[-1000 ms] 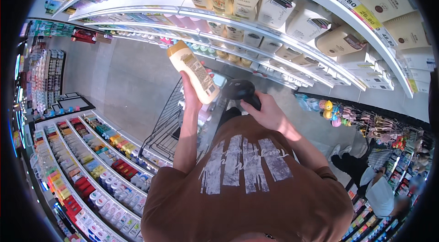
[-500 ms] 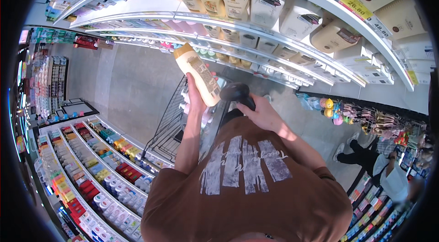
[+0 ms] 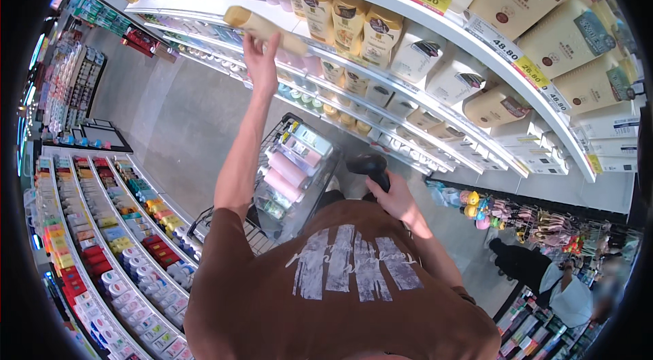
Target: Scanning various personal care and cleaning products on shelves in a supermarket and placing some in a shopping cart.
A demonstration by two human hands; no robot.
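A cream bottle with a gold cap (image 3: pixel 264 28), slightly blurred, is tilted nearly sideways in my left hand (image 3: pixel 261 62). My left arm is stretched up to the shelf front, and the bottle is beside a row of similar cream and gold bottles (image 3: pixel 347 23). Whether it touches the shelf board, I cannot tell. Close to my body, my right hand (image 3: pixel 394 195) is wrapped round the handle of a black handheld scanner (image 3: pixel 367 165). The scanner's head points left, over the floor.
A wire shopping cart (image 3: pixel 257 237) stands below my left arm, with pink bottles (image 3: pixel 284 174) and other packages inside. Bottles fill the tiered white shelf (image 3: pixel 435 10) ahead. Lower shelves of goods (image 3: pixel 122 251) curve along the left. Another person (image 3: pixel 564 288) is at the lower right, near hanging goods (image 3: pixel 524 220).
My left hand has carried the bottle from near the scanner up and left to the shelf, tipping it sideways. My right hand, with the scanner, has moved slightly down and right.
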